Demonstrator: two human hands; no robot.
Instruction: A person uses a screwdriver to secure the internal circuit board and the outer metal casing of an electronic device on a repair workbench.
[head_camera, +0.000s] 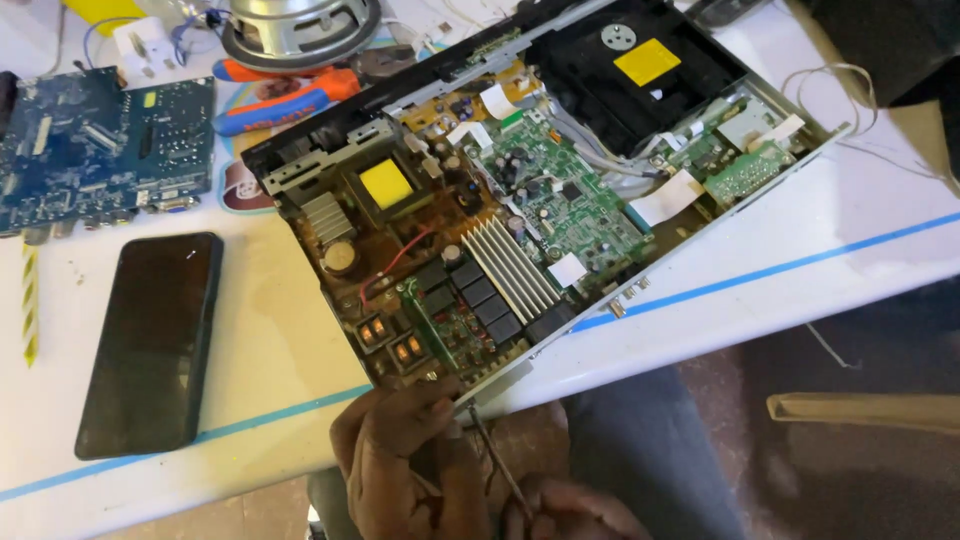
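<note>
A thin metal probe (492, 450) is pinched between both hands, left hand (400, 455) nearer the opened silver player chassis (600, 320), its tip angled up-left toward that edge.

A square yellow label (386, 183) sits on the transformer at the left of the open player. A second yellow label (647, 61), tilted, lies on the black disc drive. The phone's dark screen (150, 342) lies on the table, left.
</note>
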